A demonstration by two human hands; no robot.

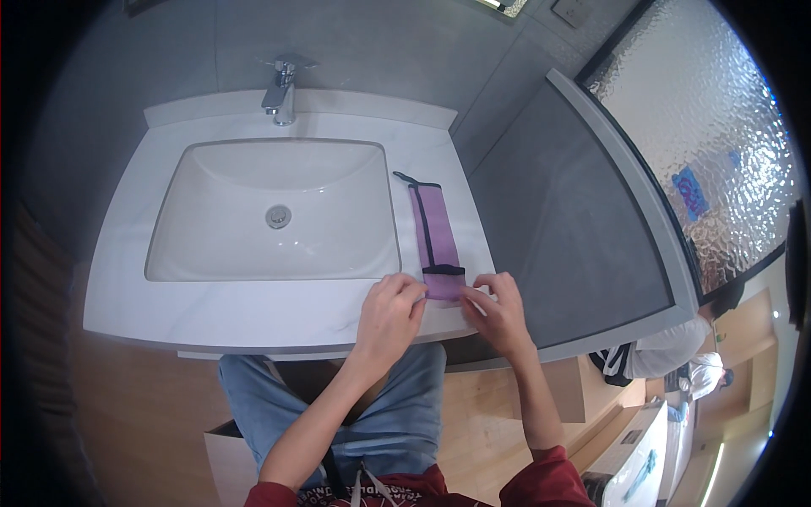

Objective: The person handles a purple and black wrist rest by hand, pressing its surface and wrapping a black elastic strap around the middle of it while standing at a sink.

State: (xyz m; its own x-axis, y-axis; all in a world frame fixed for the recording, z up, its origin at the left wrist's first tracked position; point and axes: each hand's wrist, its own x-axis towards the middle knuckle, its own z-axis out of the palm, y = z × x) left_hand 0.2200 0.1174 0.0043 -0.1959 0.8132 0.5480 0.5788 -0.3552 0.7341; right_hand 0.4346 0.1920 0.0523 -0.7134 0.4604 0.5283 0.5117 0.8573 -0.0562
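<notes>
A long, narrow purple fabric pouch (438,224) with black edging lies flat on the white countertop, right of the sink. A small dark loop sticks out at its far end, and a black band crosses it near the close end. My left hand (390,314) pinches the near left corner of the pouch between thumb and fingers. At the near right corner, my right hand (500,314) has its thumb and forefinger closed on the fabric edge. The exact grip under the fingertips is partly hidden.
The white sink basin (274,245) with a round drain (278,217) takes up the counter's middle. Behind it stands a chrome faucet (284,93). A grey partition panel (566,228) rises along the right. Other people (701,372) are in the background at the lower right.
</notes>
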